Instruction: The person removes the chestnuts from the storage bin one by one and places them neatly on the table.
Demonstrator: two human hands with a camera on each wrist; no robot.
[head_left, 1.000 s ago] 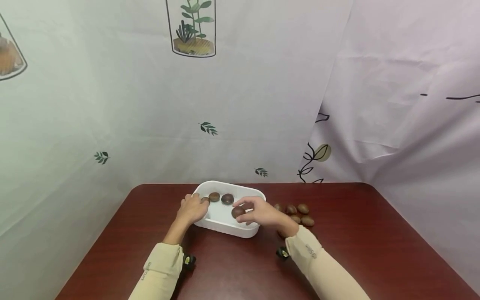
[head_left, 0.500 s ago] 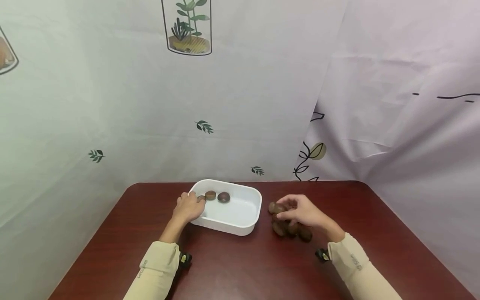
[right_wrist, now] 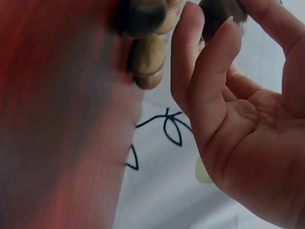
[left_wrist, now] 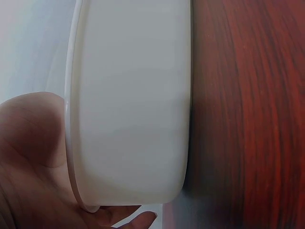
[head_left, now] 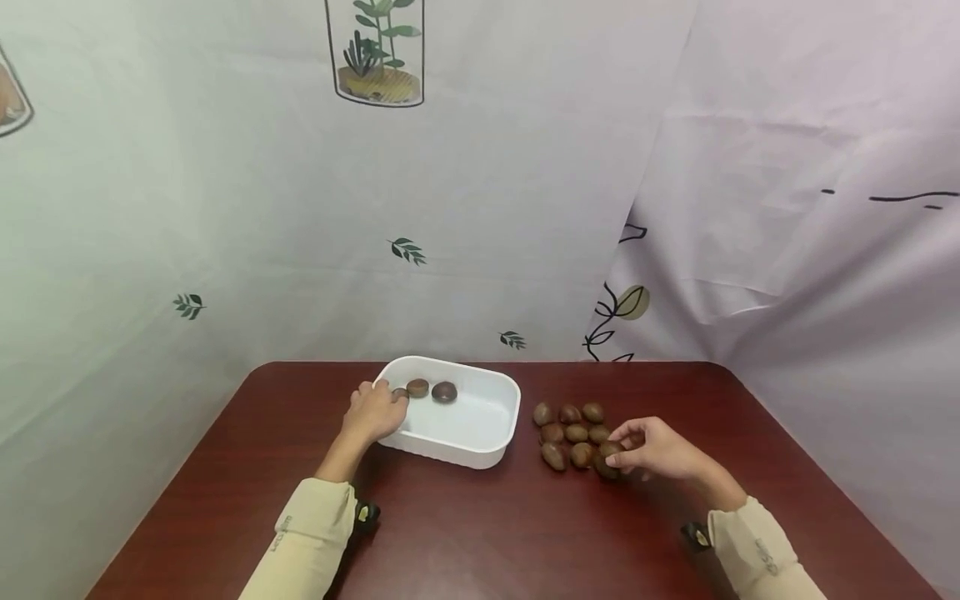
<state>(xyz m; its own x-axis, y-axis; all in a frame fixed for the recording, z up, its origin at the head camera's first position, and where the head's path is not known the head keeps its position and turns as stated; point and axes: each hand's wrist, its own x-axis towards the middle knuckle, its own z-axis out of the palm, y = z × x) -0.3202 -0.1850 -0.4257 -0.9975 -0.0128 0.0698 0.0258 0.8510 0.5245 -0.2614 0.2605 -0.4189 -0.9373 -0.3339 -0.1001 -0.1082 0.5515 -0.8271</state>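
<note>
My left hand [head_left: 372, 412] grips the left end of a white tray [head_left: 453, 455], and the left wrist view shows fingers around the rim of its side wall [left_wrist: 133, 105]. Inside the tray, near that hand, lie a chestnut [head_left: 417, 388], a darker chestnut [head_left: 444, 392] and another, partly covered chestnut [head_left: 401, 393]. On the right, my right hand [head_left: 663, 452] pinches a dark chestnut [right_wrist: 220, 18] between thumb and fingers. It is low at the right front corner of a group of chestnuts [head_left: 576, 432] set in rough rows; whether the held one touches the others is unclear.
The dark red table [head_left: 480, 533] runs back to a pale fabric backdrop [head_left: 480, 208] printed with leaves and plants. Bare tabletop lies in front of the tray and between the forearms. A black strap device [head_left: 697, 536] sits at the right wrist.
From above the tray, my right hand has carried a chestnut right to the group, then on to its right front corner. My left hand stays on the tray; the camera view shifts slightly.
</note>
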